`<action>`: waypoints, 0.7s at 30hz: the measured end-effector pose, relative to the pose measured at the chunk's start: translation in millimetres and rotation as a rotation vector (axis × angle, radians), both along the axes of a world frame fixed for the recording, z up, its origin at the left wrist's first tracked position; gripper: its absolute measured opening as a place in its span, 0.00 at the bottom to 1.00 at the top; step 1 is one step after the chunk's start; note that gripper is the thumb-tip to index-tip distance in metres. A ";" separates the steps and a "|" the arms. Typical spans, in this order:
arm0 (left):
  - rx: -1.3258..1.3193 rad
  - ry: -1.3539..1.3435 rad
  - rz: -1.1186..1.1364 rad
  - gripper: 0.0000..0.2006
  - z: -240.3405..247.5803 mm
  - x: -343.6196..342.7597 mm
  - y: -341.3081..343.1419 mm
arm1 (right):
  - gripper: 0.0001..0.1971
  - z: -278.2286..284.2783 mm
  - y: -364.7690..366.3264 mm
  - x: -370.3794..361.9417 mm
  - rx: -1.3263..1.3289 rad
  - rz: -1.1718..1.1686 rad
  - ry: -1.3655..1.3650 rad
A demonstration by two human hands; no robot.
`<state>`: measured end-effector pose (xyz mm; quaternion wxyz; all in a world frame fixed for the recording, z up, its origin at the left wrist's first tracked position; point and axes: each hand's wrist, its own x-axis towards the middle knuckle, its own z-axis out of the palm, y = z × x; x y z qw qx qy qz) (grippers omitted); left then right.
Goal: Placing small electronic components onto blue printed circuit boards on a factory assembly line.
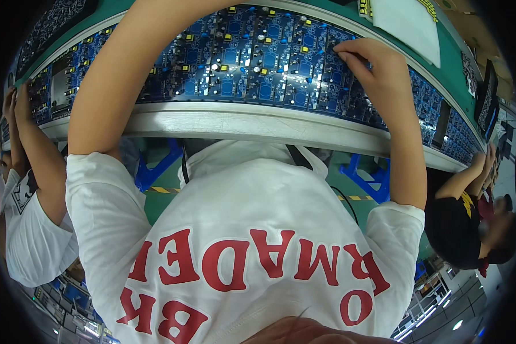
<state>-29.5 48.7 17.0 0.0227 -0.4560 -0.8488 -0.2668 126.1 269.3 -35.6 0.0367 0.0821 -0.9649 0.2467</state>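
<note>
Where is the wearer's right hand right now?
In the head view, the right hand is upper right of centre, over the blue circuit boards, just below the white sheet.

Electronics assembly workshop: circuit boards, co-workers alongside

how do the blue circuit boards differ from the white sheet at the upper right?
The circuit boards are blue and crowded with small parts; the white sheet is mostly plain. The boards form a long row alongside the metal rail; the sheet lies on the green surface. The right hand is at the boards, not the sheet.
</note>
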 end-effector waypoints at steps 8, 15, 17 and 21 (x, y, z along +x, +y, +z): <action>0.016 -0.019 -0.039 0.08 -2.5 0.8 -1.2 | 0.07 -3.9 -0.8 -2.7 0.095 0.060 0.071; 0.031 -0.018 -0.075 0.07 2.1 7.7 -4.4 | 0.07 -2.7 -4.3 -4.6 0.157 0.096 0.123; 0.016 -0.008 -0.098 0.07 2.2 7.0 -6.1 | 0.07 -3.1 -5.0 -4.5 0.154 0.105 0.141; 0.004 -0.014 -0.095 0.07 3.7 9.6 -5.8 | 0.06 -4.7 -8.4 -2.5 0.170 0.120 0.190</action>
